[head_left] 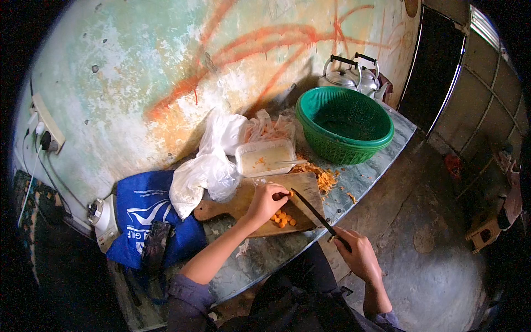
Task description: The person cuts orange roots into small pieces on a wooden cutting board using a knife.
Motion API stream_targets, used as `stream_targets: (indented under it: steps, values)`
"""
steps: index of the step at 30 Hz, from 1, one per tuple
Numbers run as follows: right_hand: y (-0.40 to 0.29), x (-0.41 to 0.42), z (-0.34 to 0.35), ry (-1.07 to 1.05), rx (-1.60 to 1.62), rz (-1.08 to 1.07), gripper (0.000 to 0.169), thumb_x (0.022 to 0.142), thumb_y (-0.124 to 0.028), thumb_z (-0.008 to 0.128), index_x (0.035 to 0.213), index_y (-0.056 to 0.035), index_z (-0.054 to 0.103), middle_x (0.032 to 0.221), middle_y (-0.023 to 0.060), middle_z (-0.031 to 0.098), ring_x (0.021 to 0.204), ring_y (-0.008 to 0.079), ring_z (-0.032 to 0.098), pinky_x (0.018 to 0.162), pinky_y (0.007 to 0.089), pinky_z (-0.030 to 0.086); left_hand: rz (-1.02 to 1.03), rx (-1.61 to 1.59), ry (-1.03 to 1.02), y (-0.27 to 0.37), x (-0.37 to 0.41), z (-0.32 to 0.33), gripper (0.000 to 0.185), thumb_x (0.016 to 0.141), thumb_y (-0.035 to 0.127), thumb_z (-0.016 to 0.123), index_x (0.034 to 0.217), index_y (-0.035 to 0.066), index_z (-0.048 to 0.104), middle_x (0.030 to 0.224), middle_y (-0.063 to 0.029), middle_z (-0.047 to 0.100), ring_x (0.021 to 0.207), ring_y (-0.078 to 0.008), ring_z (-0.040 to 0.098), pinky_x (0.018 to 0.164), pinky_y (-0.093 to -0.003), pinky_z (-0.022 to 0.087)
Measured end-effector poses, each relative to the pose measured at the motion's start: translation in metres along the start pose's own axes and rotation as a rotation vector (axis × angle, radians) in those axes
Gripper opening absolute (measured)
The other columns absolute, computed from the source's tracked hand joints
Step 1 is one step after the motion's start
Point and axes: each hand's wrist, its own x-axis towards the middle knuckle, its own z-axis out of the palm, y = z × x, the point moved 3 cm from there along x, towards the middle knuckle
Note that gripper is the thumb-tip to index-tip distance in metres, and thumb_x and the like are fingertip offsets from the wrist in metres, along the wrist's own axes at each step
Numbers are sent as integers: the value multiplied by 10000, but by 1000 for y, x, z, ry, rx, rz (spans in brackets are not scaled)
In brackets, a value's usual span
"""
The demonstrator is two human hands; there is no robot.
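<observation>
A wooden cutting board [308,187] with a rounded handle lies before me near the table's front edge. My left hand [267,201] is over it, thumb and fingers pinched on a piece of carrot [291,193]; only a small orange end shows. The handle of a dark-bladed knife [312,211] is in my right hand [357,254], out past the board's right corner. The blade slants up and left, its tip close beside the carrot end; I cannot tell whether they touch. Several round carrot slices [283,219] lie on the board below my left hand.
Carrot peelings [325,177] are heaped behind the board, beside a white plastic tub [265,172] of cloudy liquid. Stacked green baskets [344,151] and metal kettles [340,78] stand farther right. White plastic bags [220,166] and a blue bag [145,195] are left of the board.
</observation>
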Motion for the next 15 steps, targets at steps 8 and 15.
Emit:
stream_targets:
  steps: [8, 15]
  values:
    - [-3, -1, 5, -65, -73, 52, 318, 929, -112, 612, 1231, -15, 637, 832, 191, 591, 772, 350, 624, 694, 425, 484, 34, 16, 31, -1, -2, 1, 133, 761, 23, 754, 880, -35, 738, 922, -142, 735, 820, -256, 709, 750, -327, 562]
    - [-2, 10, 20, -79, -110, -6, 336, 938, -118, 588, 1256, -11, 601, 861, 205, 579, 788, 394, 609, 706, 449, 482, 42, 41, 54, 4, -1, -1, 114, 761, 25, 751, 862, -28, 747, 924, -136, 742, 829, -252, 715, 767, -327, 565]
